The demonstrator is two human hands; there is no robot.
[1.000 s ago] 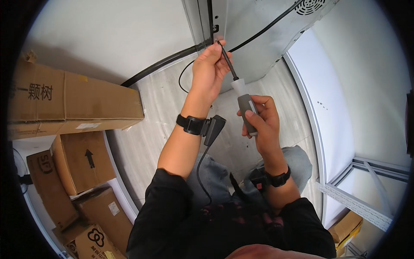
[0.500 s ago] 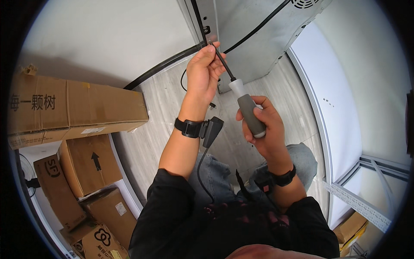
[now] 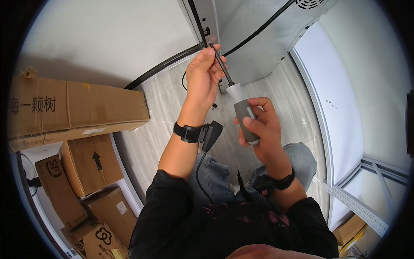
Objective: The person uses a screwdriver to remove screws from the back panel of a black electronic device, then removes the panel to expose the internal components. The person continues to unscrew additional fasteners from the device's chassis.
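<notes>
A screwdriver (image 3: pixel 245 113) with a grey handle, a white collar and a long dark shaft slants up and to the left in front of me. My right hand (image 3: pixel 264 129) is wrapped round its handle, thumb along the near side. Thumb and fingers of my left hand (image 3: pixel 204 71) close on the shaft near its tip; whether a small screw is also pinched there I cannot make out. The tip is close to the edge of a grey metal panel (image 3: pixel 258 47), just below a small black fitting (image 3: pixel 206 31) with holes.
Black cables (image 3: pixel 263 26) run along the panel, and a thin cable end (image 3: pixel 214 105) hangs over the wood-look floor (image 3: pixel 297 103). Cardboard boxes (image 3: pixel 103 105) are stacked at left. At right stands a perforated metal shelf frame (image 3: pixel 353 203). A black wrist device (image 3: pixel 211 134) trails a cord from my left wrist.
The screwdriver handle has turned in my right hand and shifted slightly left, with the thumb in a new place on it. My left hand stays nearly where it was.
</notes>
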